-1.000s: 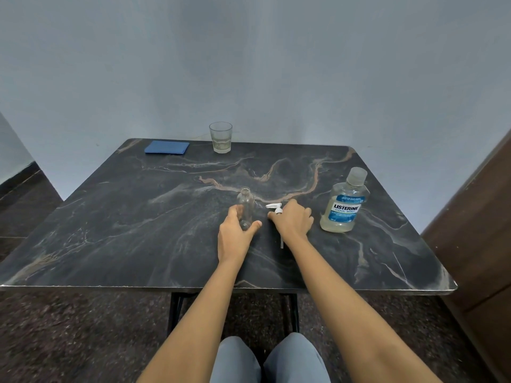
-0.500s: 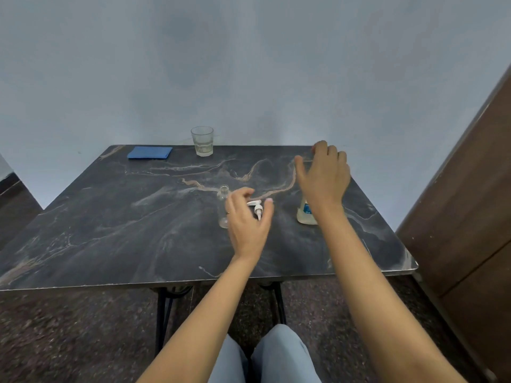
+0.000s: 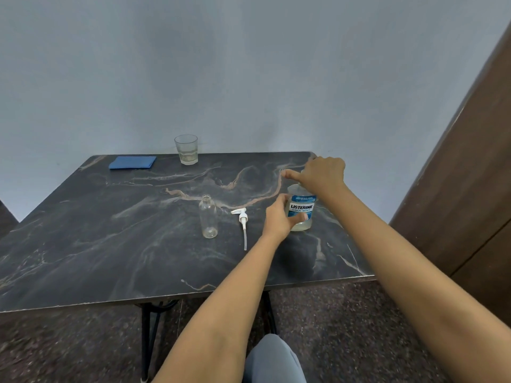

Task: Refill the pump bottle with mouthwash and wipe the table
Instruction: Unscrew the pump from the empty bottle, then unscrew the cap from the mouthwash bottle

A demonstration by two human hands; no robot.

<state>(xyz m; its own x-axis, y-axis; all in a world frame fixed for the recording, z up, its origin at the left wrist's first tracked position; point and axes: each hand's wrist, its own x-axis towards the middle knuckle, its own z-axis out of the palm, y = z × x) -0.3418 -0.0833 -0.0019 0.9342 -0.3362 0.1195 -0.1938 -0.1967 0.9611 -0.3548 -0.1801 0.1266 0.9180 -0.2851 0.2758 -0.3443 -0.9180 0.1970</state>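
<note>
We look down from a head-worn camera at a dark marble-patterned table (image 3: 83, 244) set against a pale blue-grey wall (image 3: 221, 64). Two bare forearms reach forward from the bottom of the view toward the table's right side.

The mouthwash bottle (image 3: 302, 208) stands upright near the right edge of the table. It is clear, with a blue label reading "LISTERINE COOL MINT" and pale liquid in its lower part. The left hand (image 3: 279, 219) wraps around the bottle's body from its left side, with fingers closed against the label. The right hand (image 3: 322, 174) sits on top of the bottle, curled over the cap so that the cap is hidden; its thumb sticks out to the left. We cannot tell how firmly it grips the cap.

To the left of the bottle, apart from it, the white pump head (image 3: 242, 222) lies on its side on the table, its thin tube pointing toward us. Just left of the pump, the small clear pump bottle (image 3: 208, 217) stands upright and open, looking empty.

At the far edge of the table, a drinking glass (image 3: 186, 149) holds a little pale liquid, and a folded blue cloth (image 3: 132, 162) lies flat near the far left corner. A brown wooden panel (image 3: 470, 161) stands at right. A grey-clad knee (image 3: 276, 360) shows at the bottom.
</note>
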